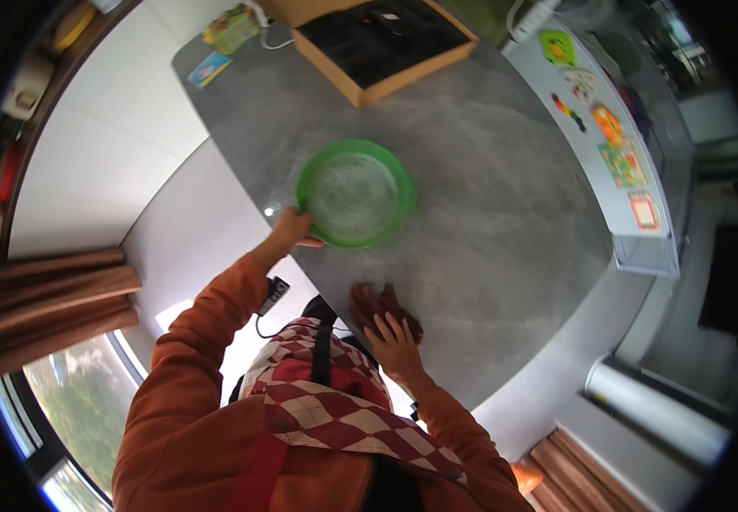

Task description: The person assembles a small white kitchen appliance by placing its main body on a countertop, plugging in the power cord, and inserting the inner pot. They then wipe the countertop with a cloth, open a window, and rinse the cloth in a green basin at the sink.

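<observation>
A round green plastic basin [409,201] stands on the grey table [488,205], holding cloudy, frothy water [353,194]. My left hand [290,230] is closed on the basin's near-left rim, thumb above and fingers partly hidden below it. Close to the table's near edge lies a crumpled dark brown piece, apparently a cloth [369,302]. Over its near side rests my right hand [396,346], fingers stretched and a little apart; its thumb is hard to make out.
An open cardboard box [369,90] with a black insert sits at the far edge. Left of it are a green-yellow packet [234,31], a blue card [209,70] and a white cable. A white panel with colourful stickers [609,128] borders the right side. A black power strip [275,294] hangs by the left edge.
</observation>
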Demonstrator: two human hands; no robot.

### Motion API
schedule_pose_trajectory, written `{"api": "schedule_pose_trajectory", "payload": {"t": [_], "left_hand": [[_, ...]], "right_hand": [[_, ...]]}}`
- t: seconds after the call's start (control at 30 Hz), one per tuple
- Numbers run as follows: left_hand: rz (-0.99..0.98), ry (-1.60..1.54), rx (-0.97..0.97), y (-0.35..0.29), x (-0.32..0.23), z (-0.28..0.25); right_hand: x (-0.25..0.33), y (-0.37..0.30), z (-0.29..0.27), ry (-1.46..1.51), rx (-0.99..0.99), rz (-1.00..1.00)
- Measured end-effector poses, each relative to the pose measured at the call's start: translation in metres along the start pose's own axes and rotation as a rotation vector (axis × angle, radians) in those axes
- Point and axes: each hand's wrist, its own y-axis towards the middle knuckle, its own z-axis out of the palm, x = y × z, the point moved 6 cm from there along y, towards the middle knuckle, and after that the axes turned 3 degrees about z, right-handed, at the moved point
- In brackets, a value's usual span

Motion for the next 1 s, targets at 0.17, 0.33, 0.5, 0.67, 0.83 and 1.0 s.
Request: {"api": "schedule_pose_trajectory", "payload": {"t": [0.17,0.33,0.5,0.67,0.83,1.0], "left_hand": [[-0.011,-0.028,0.118,-0.013,-0.020,0.007],[-0.001,-0.069,0.155,-0.007,-0.014,0.019],[-0.024,-0.082,0.134,-0.015,-0.018,0.028],[0.000,-0.128,0.148,-0.042,-0.016,0.022],[-0.043,-0.171,0.124,-0.060,-0.003,0.017],[-0.109,-0.166,0.144,-0.059,0.023,0.023]], "right_hand": [[-0.052,-0.083,-0.001,-0.161,-0.019,0.392],[-0.107,-0.114,-0.022,-0.147,-0.320,0.857],[-0.102,-0.098,-0.016,-0.201,-0.423,1.039],[-0.083,-0.083,-0.011,-0.127,-0.436,0.729],[-0.082,-0.070,-0.011,0.839,-0.373,0.619],[-0.050,-0.063,-0.047,1.838,-0.328,0.556]]}}
